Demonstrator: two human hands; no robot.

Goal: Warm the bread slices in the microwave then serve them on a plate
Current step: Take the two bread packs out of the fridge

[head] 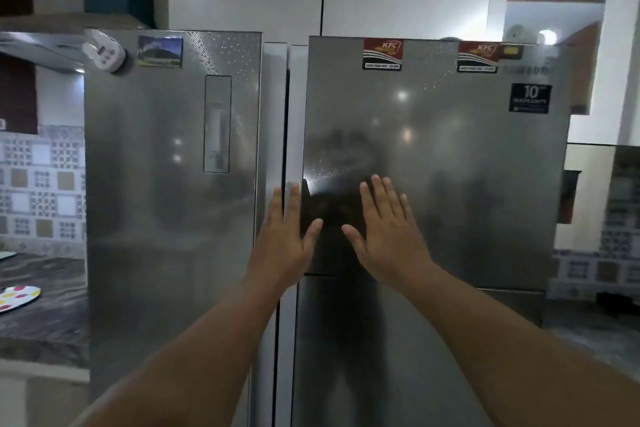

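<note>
Head cam, facing fwd, close to fridge doors, edges prob. wide-angle warped

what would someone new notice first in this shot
Two open hands held up in front of a big steel fridge: the left hand by the seam between its doors, the right hand over the right door. Next, the two red KFC stickers along the top of that door and a black warranty label at its upper right. A spotted plate sits on the dark counter at far left.
</note>
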